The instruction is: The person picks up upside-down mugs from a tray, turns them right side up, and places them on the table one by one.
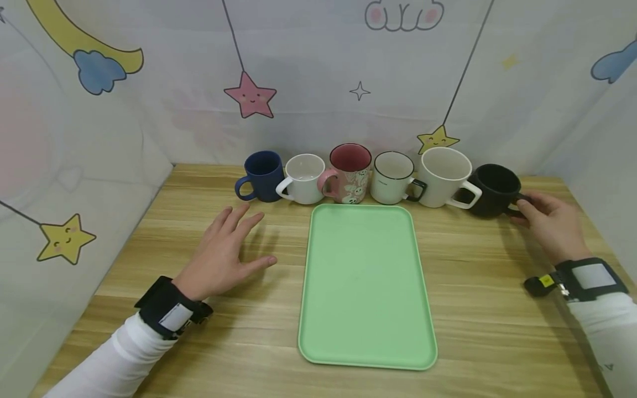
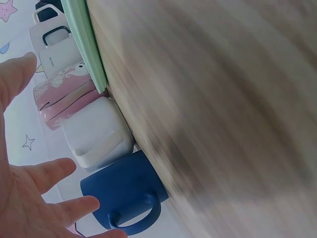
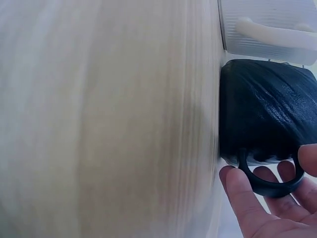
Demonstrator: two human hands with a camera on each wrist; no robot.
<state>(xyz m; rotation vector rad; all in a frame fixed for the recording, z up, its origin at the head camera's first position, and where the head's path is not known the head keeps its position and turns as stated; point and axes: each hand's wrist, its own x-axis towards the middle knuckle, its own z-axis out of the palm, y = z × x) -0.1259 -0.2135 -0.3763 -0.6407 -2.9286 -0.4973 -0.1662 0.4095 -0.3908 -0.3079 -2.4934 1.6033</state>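
Note:
At the right end of a row of mugs, my right hand (image 1: 554, 226) holds the handle of a black mug (image 1: 494, 190). In the right wrist view, the fingers (image 3: 242, 191) curl around the black handle (image 3: 272, 187), and the mug stands on the tabletop. My left hand (image 1: 219, 257) hovers over the table left of the green tray, fingers spread and holding nothing. Nearest to it is a dark blue mug (image 1: 265, 176), its handle pointing left. That blue mug (image 2: 124, 188) shows just beyond the left fingertips in the left wrist view.
Between the end mugs stand a white mug (image 1: 304, 179), a pink patterned mug (image 1: 355, 179), a white mug with black rim (image 1: 390, 182) and a large white mug (image 1: 440, 179). A light green tray (image 1: 365, 287) lies in front. A printed curtain (image 1: 308, 55) hangs behind.

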